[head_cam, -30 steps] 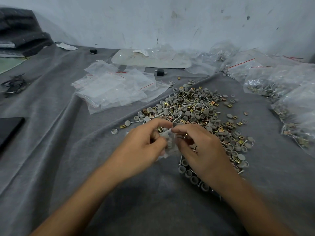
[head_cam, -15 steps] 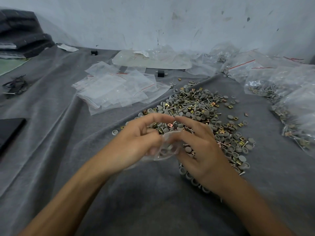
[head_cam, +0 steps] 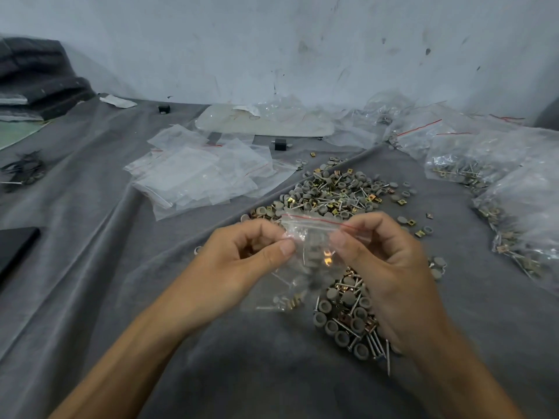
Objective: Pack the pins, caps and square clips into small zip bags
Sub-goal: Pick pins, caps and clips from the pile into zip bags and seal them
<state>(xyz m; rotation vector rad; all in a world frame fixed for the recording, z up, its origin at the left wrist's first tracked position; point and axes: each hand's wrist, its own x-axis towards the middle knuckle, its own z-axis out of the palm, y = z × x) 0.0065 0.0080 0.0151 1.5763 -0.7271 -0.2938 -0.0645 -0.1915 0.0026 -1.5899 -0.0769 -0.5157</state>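
Scuffed pale wall [head_cam: 272,40] (grey cloth [head_cam: 90,237] below)

Legible markings: none found.
I read no text, label, brand or number on any bag, part or surface in view.

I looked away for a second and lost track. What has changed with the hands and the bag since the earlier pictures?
Both hands have lifted the small zip bag off the pile and spread its red-lined top. The left hand pinches the left corner and the right hand the right; earlier they were bunched together low over the parts. The loose pile, the empty bags and the filled bags lie as before.
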